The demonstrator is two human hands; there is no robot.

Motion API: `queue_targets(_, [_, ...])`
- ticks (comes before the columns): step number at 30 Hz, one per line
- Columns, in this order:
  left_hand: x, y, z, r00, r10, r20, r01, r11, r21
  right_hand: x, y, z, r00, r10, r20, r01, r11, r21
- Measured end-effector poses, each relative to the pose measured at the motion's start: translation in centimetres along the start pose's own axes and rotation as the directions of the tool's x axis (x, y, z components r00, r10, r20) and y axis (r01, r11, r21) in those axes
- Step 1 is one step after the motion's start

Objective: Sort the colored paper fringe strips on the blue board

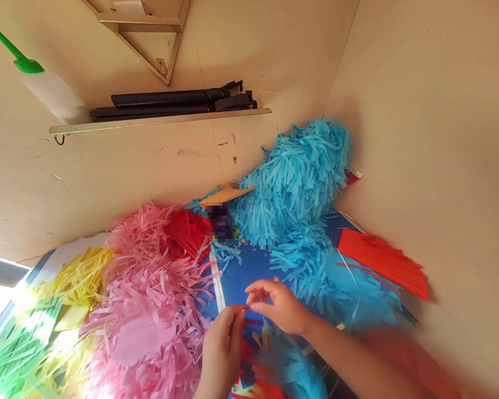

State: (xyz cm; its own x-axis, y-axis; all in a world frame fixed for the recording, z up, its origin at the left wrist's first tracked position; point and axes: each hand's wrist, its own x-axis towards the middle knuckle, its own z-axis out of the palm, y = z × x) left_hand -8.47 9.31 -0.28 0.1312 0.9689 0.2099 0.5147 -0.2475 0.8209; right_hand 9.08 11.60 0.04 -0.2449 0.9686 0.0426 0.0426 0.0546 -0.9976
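My left hand is closed in a pinch, thumb against forefinger, on a thin twisted end of red tissue paper. Red fringe strips show just below the fingers, and they seem to belong to the same piece. My right hand comes in from the right with curled fingers. Its fingertips meet the same red end, although the exact contact is partly hidden. Both hands are above the blue tabletop, between pink fringed tissue paper and light blue fringed tissue paper.
A tall light blue fringed heap leans into the corner. Red-orange cut paper lies at the right, red fringe behind the pink. Yellow and green fringes lie left. Black objects rest on a wall shelf.
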Motion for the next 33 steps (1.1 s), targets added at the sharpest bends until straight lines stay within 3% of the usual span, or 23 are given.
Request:
queue_targets(8, [-0.1,0.6,-0.3,0.989,0.147,0.015,-0.147,0.975,0.168,-1.0,0.3,0.0,0.999,-0.019,-0.042,0.018,0.999,-0.031])
queue_targets(12, [-0.2,0.4,-0.4,0.955,0.292,0.057,-0.293,0.889,0.353,-1.5,0.2,0.0,0.998,-0.009,-0.060,0.008,1.000,-0.018])
queue_targets(16, [-0.3,0.2,-0.5,0.922,0.371,0.114,-0.381,0.811,0.444,-2.0,-0.3,0.0,0.992,-0.090,-0.090,0.075,0.984,-0.162])
queue_targets(21, [-0.3,0.3,-0.4,0.930,0.321,0.178,-0.366,0.845,0.391,-2.4,-0.4,-0.1,0.990,-0.134,-0.043,0.116,0.950,-0.288])
queue_targets(25, [-0.6,0.4,-0.2,0.969,0.158,0.189,-0.204,0.945,0.255,-2.6,-0.6,-0.1,0.991,-0.122,-0.045,0.102,0.943,-0.318])
queue_targets(29, [-1.0,0.4,-0.1,0.975,0.059,0.215,-0.100,0.977,0.188,-2.5,-0.9,-0.1,0.990,-0.142,-0.009,0.134,0.950,-0.283])
queue_targets(33, [-1.0,0.4,-0.2,0.977,0.032,0.210,-0.068,0.984,0.164,-2.3,-0.9,-0.4,0.998,0.019,-0.057,-0.027,0.989,-0.146])
